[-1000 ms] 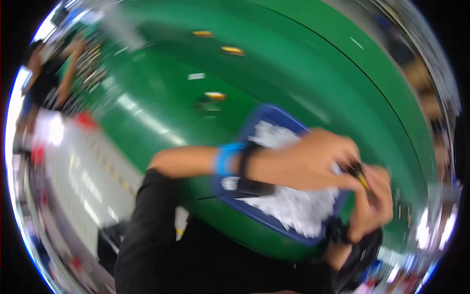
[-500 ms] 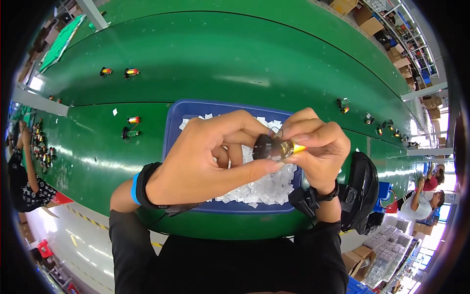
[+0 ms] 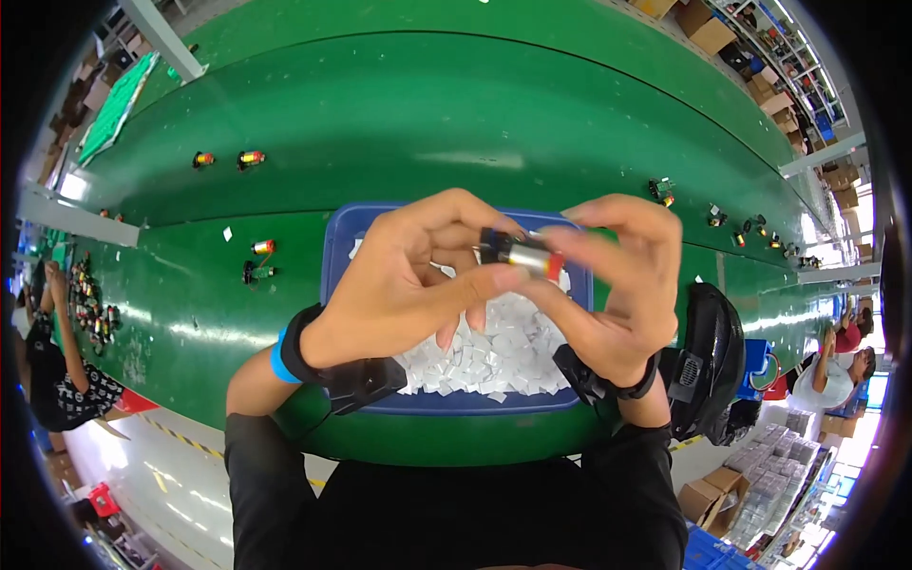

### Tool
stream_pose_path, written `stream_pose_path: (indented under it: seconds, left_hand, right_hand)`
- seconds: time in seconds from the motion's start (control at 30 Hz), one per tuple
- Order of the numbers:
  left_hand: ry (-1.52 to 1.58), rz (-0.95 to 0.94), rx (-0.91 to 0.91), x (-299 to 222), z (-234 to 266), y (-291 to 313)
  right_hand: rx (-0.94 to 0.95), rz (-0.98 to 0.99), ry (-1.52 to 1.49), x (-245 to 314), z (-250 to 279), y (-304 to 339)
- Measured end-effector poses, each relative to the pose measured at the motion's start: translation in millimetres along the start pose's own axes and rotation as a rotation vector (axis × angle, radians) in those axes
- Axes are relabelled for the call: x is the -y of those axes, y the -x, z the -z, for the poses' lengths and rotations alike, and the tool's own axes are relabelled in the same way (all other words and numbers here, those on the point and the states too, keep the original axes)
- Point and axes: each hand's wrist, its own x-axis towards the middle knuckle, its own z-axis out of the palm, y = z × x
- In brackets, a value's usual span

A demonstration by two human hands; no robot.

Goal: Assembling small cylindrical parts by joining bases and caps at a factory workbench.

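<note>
Above the tub, my left hand (image 3: 404, 271) pinches a small cylinder (image 3: 525, 256) between thumb and fingers. The cylinder has a black cap at its left end, a shiny silver middle and a red right end; motion blurs it. My right hand (image 3: 632, 285) is beside that red end, its thumb close under it and its fingers apart, partly smeared by motion. Whether the right thumb or fingers touch the cylinder is hard to tell. Beneath both hands, a blue plastic tub (image 3: 446, 404) holds many small white pieces (image 3: 494, 356).
Similar red-and-yellow cylinders (image 3: 252, 158) lie on the green table (image 3: 380, 123), some with green circuit boards (image 3: 258, 273). A black bag (image 3: 708, 351) lies right of the tub. Another person (image 3: 62, 351) works at the far left near a pile of parts (image 3: 90, 309).
My right hand has loosened from the cylinder, its fingers spreading and lifting. The cylinder has turned, now showing silver and red on its side. My left hand keeps its pinch.
</note>
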Motion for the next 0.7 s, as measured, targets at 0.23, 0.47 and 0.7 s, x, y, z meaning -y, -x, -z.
stream_pose_path:
  seconds: [0.23, 0.47, 0.7]
  left_hand:
    - [0.065, -0.274, -0.073, 21, -8, -9]
    - [-0.288, -0.434, -0.076, 28, -9, -14]
    - [-0.686, -0.615, -0.058, 26, -10, -16]
  right_hand:
    - [0.074, -0.469, -0.385, -2, 16, 16]
    - [-0.03, -0.529, -0.532, -5, 5, 19]
    - [0.005, -0.682, -0.611, -5, 7, 30]
